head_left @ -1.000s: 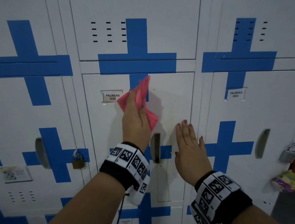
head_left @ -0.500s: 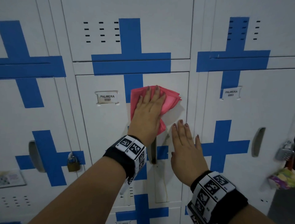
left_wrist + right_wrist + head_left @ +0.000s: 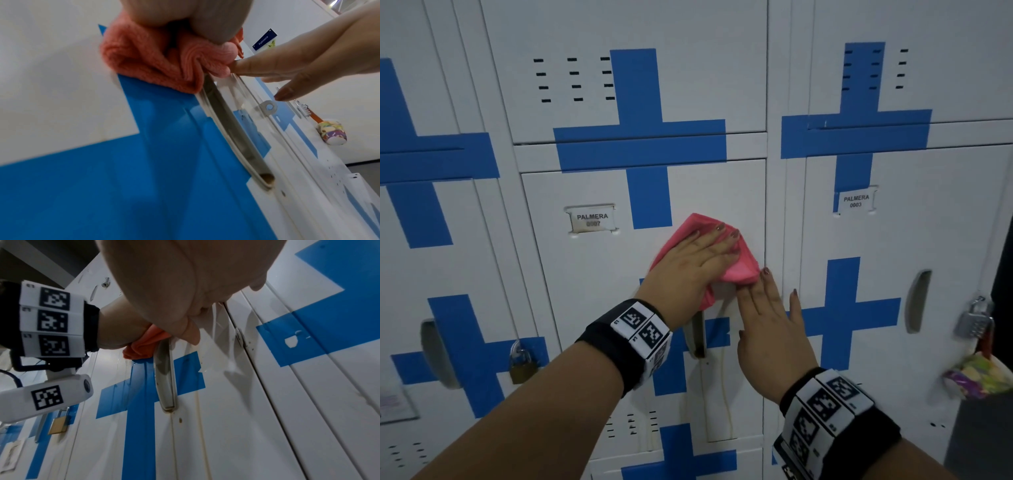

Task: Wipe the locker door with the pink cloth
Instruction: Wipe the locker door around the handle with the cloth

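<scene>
My right hand [image 3: 768, 329] lies flat, fingers straight, bracing the locker door [image 3: 602, 274] beside its recessed handle [image 3: 697, 334]. Just above, my left hand [image 3: 688, 270] presses the bunched pink cloth [image 3: 739, 270] against the panel, fingers spread over it. I should flatten the cloth, keep even pressure, and overlap strokes past the name plate [image 3: 592, 219].

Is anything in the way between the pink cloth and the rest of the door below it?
Yes. The right hand lies flat on the locker door just below the pink cloth, and the recessed handle sits underneath it too.
</scene>
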